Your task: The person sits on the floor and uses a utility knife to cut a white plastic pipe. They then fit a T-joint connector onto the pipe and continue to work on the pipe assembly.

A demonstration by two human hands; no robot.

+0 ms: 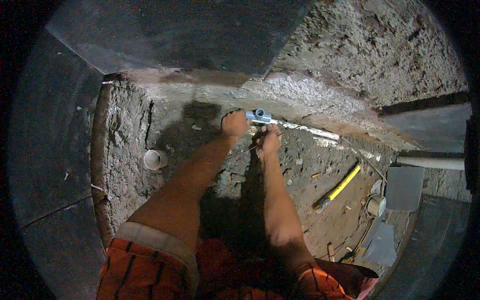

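A blue-grey pipe tee (259, 115) with an upward-facing opening sits on the end of a whitish pipe (310, 131) along the foot of the rough back wall. My left hand (233, 123) is closed around the tee's left end. Just below the tee's right end, my right hand (270, 142) has its fingers bent together against the fitting or pipe; what they hold is unclear. A thin dark rod (242, 152) runs beside and behind my right hand.
A white pipe stub (155, 159) rises at the left. At the right lie a yellow-handled tool (345, 180), a round pipe opening (375, 205), grey tile pieces (404, 187) and a long pale pipe (432, 163). Dark tiled surfaces (55, 145) border the rough dug floor (305, 200).
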